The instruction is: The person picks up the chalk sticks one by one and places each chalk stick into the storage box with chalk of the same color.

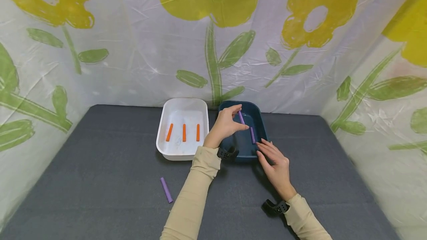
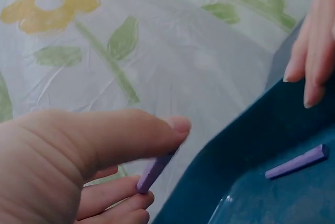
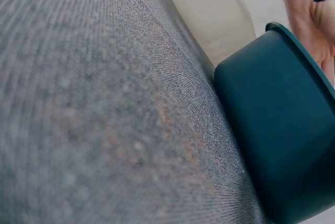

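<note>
My left hand (image 1: 227,123) pinches a short, slim purple stick (image 1: 241,117) between thumb and fingertips, above the dark blue tray (image 1: 242,150). In the left wrist view the held stick (image 2: 156,172) spans slantwise from thumb to fingers. A second purple stick (image 2: 296,162) lies on the tray's floor. My right hand (image 1: 275,164) is at the tray's right rim, its fingers loosely extended and holding nothing. The right wrist view shows the outer wall of the blue tray (image 3: 277,114), with the left hand (image 3: 311,35) beyond its rim.
A white tray (image 1: 181,153) stands just left of the blue one, with three orange sticks (image 1: 184,132) side by side in it. Another purple stick (image 1: 166,190) lies on the grey cloth-covered table (image 1: 100,180), left of the left forearm. A flower-printed curtain (image 1: 140,47) hangs behind.
</note>
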Demonstrator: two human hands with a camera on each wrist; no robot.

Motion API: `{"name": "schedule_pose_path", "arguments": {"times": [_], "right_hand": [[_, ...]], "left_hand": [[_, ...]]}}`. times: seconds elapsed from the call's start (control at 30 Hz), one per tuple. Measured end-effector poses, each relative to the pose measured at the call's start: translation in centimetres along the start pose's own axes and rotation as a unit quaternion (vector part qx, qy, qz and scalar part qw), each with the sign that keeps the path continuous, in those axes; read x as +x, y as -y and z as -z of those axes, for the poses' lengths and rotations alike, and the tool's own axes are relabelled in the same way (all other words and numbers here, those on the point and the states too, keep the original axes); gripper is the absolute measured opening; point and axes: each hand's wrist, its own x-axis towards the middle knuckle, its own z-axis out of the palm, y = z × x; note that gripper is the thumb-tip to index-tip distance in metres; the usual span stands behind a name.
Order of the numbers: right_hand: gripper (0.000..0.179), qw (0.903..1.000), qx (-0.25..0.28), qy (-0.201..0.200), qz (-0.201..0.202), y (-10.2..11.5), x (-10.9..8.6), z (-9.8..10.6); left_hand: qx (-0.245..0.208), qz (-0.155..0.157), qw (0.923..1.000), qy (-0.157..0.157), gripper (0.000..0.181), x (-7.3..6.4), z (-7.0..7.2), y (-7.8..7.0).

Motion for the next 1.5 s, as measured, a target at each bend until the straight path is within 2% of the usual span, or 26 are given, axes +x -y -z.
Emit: {"name": "schedule_pose_path", "arguments": {"times": [0.27,0.57,0.7,0.93,1.17,1.3,1.5], "right_hand": [[0.032,0.9999,0.009,0.010,-0.006,0.8,0.4,0.1],[0.030,0.9999,0.003,0.012,-0.010,0.9,0.5,0.1],[0.032,0.9999,0.000,0.010,-0.006,1.0,0.5,0.1],[0.031,1.0000,0.000,0.007,-0.001,0.9,0.5,0.1],[0.030,1.0000,-0.003,0.007,0.001,0.8,0.6,0.2],[0.031,1.0000,-0.005,0.007,-0.002,1.0,0.5,0.2],[0.033,1.0000,-0.005,0.007,-0.002,-0.8,-0.4,-0.1]], "left_hand": [[0.037,0.026,0.9989,-0.011,0.080,1.0,-0.7,0.8],[0.069,0.041,0.9967,-0.014,0.083,2.0,-2.3,1.8],[0.085,0.051,0.9950,-0.006,0.086,2.1,-2.9,2.1],[0.105,0.047,0.9933,0.008,0.085,2.3,-3.5,2.4],[0.131,0.056,0.9889,0.042,0.084,2.5,-3.7,2.6],[0.159,0.044,0.9839,0.067,0.080,2.5,-4.1,2.9],[0.196,0.037,0.9751,0.097,0.078,2.1,-4.9,3.2]]}}
